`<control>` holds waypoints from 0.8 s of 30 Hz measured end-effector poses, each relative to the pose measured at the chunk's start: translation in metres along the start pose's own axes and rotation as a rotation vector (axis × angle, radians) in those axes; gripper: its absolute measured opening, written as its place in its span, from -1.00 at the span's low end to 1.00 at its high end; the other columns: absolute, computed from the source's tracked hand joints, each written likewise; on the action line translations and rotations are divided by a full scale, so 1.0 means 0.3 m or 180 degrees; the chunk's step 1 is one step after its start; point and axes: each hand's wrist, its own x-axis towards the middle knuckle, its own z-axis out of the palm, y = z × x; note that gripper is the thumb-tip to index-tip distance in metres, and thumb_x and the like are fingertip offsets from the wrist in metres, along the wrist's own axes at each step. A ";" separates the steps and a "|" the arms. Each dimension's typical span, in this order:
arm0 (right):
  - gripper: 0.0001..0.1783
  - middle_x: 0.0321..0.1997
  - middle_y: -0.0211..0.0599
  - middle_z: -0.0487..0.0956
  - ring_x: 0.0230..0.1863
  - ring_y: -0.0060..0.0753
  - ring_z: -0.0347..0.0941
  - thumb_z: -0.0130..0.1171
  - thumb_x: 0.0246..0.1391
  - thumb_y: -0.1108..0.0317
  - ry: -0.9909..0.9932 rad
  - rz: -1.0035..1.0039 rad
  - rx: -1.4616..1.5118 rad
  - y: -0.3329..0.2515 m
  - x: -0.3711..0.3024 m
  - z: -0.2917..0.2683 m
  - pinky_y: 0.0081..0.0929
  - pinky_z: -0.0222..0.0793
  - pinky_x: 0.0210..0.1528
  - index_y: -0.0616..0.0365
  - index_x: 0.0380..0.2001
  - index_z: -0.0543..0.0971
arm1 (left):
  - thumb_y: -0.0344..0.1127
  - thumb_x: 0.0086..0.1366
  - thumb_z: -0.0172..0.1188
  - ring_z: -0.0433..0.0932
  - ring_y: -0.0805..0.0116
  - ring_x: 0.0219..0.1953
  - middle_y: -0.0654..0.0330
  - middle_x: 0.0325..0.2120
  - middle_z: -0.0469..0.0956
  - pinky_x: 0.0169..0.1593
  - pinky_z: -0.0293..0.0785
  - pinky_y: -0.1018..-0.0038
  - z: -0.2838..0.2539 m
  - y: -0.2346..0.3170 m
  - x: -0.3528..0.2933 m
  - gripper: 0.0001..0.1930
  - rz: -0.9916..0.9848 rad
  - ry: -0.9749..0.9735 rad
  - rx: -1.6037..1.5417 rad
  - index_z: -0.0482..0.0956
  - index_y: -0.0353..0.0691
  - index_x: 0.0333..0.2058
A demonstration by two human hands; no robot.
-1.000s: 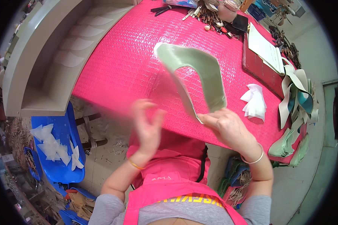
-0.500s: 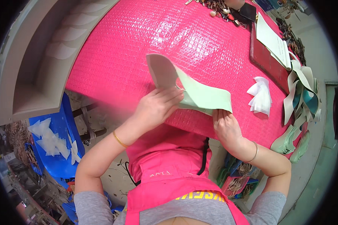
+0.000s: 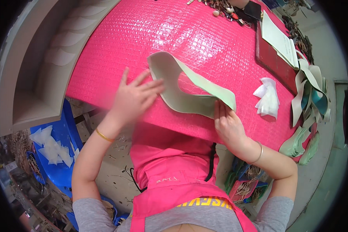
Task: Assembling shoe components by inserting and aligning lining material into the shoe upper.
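Note:
A pale green, flexible curved band [image 3: 189, 102] with a grey-beige inner face lies bent into a loop near the front edge of the pink table. My right hand [image 3: 229, 120] grips its right end, the fingers pressed on the band near the table edge. To the left of the band, my left hand [image 3: 135, 94] is spread with its fingers apart. Its fingertips are blurred beside the band's left curve, and whether they touch it I cannot tell.
A grey box [image 3: 34, 85] with several white curved pieces borders the table's left. White folded pieces [image 3: 267, 99] lie at right, near a red board [image 3: 266, 58] with papers. Several green bands [image 3: 309, 89] hang over the right edge. Below left stands a blue chair [image 3: 62, 170] bearing white scraps.
My left hand has let go of the band and moved left, its fingers spreading. The band has opened into a wider loop, showing its inner face. My right hand still holds its right end.

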 end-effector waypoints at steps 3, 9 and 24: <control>-0.51 -0.14 0.10 0.44 -0.09 -0.25 0.37 -0.13 -0.17 0.39 0.1042 0.0010 -0.1007 0.012 0.018 0.042 -0.46 0.12 0.11 0.51 -0.14 0.37 | -0.33 0.14 -0.01 0.23 0.28 0.11 0.29 -0.03 0.38 0.19 -0.02 0.18 -0.012 -0.022 0.028 -0.71 -0.0322 0.0361 0.0356 0.48 -0.04 -0.13; -0.95 -0.74 -0.35 0.37 -0.60 -0.38 0.40 -0.02 -0.23 0.46 0.2463 -0.0451 0.0286 0.138 -0.088 0.057 -0.46 0.31 -0.19 0.15 -0.65 0.34 | -0.51 0.07 0.00 0.23 0.11 0.11 0.07 -0.02 0.35 0.18 0.00 0.17 -0.034 0.217 0.076 -0.68 0.0075 0.0848 -0.0387 0.47 -0.26 -0.14; -0.16 -0.33 0.34 0.44 -0.17 0.24 0.36 -0.16 -0.13 -0.36 0.1644 0.5088 0.2392 0.624 -0.669 0.717 -0.13 0.26 -0.09 0.37 -0.28 0.40 | -0.57 -0.06 0.03 0.47 0.16 -0.25 0.10 -0.36 0.48 -0.07 0.33 0.23 -0.090 0.444 0.190 -0.72 0.0788 0.0227 -0.0885 0.48 -0.27 -0.29</control>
